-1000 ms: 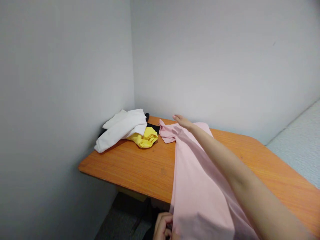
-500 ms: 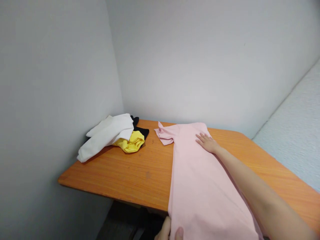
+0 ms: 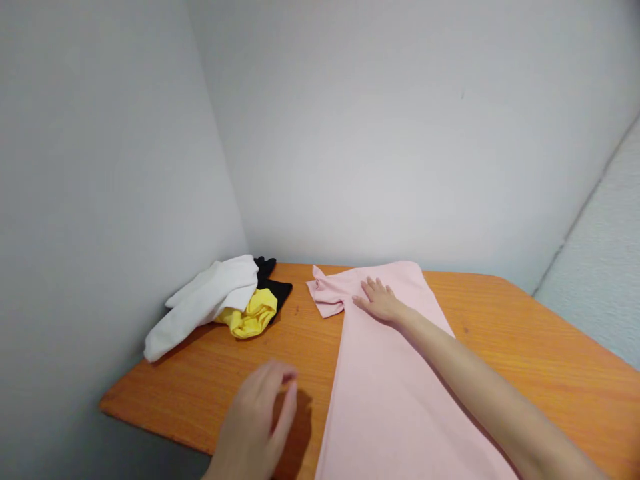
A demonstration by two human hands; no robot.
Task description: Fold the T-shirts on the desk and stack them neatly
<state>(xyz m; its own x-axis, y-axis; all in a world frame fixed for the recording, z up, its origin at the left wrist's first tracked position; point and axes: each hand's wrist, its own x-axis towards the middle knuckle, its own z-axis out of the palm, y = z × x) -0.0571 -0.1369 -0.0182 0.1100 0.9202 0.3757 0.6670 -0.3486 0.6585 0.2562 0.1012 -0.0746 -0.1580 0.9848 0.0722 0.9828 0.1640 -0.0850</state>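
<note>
A pink short-sleeved shirt (image 3: 385, 393) lies lengthwise on the wooden table, folded so that both sleeves point left near the wall. Its lower end runs out of the bottom of the view. My right hand (image 3: 380, 300) rests flat on the upper part of the shirt, fingers spread, close to the sleeves. Left of the shirt, my left hand (image 3: 257, 413) hovers over the table, slightly blurred. Its fingers are curved, with a gap between thumb and forefinger and nothing between them.
On the table's (image 3: 530, 360) left side, against the wall, lies a loose heap: a white garment (image 3: 210, 300) on top, a yellow cloth (image 3: 253, 315) and a black cloth (image 3: 277, 290). Grey walls (image 3: 350, 133) close off the back and left.
My left hand has let go of the shirt's lower left edge and moved up and left over the table. My right hand has slid left across the shirt towards the sleeves.
</note>
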